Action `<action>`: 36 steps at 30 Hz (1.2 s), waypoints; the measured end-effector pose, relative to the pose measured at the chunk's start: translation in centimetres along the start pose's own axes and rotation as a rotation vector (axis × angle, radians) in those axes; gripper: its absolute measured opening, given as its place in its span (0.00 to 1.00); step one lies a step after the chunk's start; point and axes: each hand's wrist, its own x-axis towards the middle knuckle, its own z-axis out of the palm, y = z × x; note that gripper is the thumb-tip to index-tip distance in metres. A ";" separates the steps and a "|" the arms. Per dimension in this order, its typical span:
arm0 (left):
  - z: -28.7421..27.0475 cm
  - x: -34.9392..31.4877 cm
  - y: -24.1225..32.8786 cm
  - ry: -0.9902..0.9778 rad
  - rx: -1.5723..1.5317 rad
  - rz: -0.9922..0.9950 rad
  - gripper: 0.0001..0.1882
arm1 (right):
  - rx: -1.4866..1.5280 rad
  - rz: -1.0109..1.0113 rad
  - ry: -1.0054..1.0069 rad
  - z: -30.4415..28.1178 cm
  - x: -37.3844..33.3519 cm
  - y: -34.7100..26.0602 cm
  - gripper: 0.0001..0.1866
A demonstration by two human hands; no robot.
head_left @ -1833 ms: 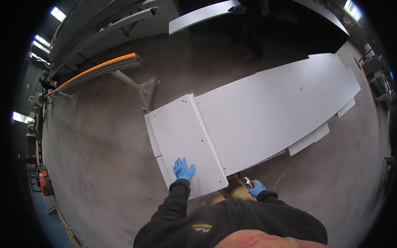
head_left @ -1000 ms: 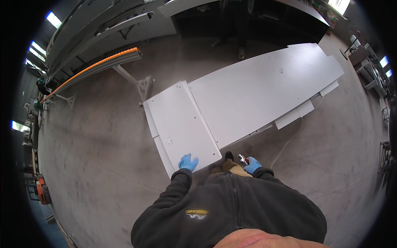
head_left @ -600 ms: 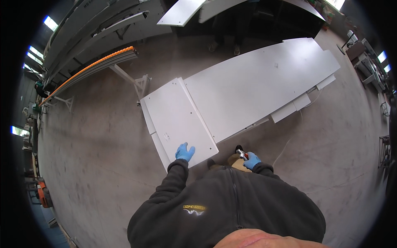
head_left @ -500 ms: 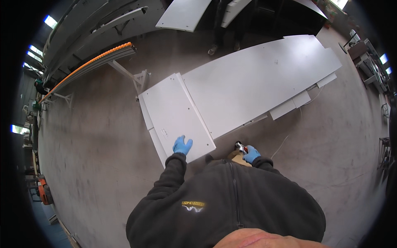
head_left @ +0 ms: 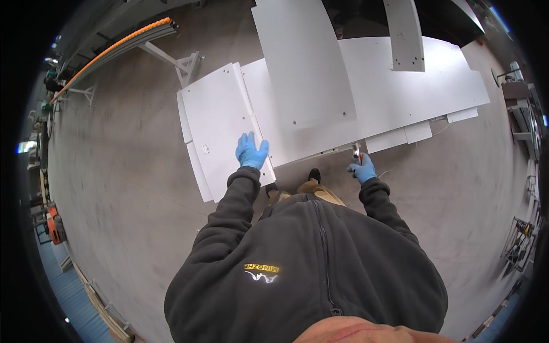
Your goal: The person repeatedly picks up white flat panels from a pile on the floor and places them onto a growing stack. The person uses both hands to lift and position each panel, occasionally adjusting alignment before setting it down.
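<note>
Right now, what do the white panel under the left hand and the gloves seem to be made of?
The white panel looks like thin sheet metal with a smooth, matte white coating: flat, folded edges, small holes. Coated board is also possible. The gloves on the left hand and right hand look like thin blue nitrile or latex: tight, slightly glossy.

the small tool (head_left: 357,153) in the right hand (head_left: 362,170) is too small to identify.

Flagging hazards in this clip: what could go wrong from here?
The left hand presses flat on the small white panel, which may slide on the smooth grey concrete floor. The right hand holds a small slim tool at the edge of the large white panel; it might slip and mar the edge.
</note>
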 end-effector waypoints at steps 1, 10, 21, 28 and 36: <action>0.5 -0.2 1.0 -0.042 -0.008 0.024 0.39 | 0.017 0.004 0.028 -0.4 1.2 -0.7 0.21; 6.8 -2.0 6.1 -0.403 0.240 0.217 0.42 | -0.232 0.120 0.083 1.4 13.0 -4.3 0.22; 12.9 -1.1 4.6 -0.482 0.216 0.314 0.49 | -0.770 0.027 0.163 10.2 23.6 -3.2 0.24; 12.6 -0.3 2.8 -0.513 0.234 0.313 0.49 | -0.840 0.146 0.184 13.2 22.5 -5.4 0.22; 11.5 0.3 1.1 -0.537 0.341 0.224 0.51 | -0.844 0.105 0.092 16.3 21.2 -6.7 0.23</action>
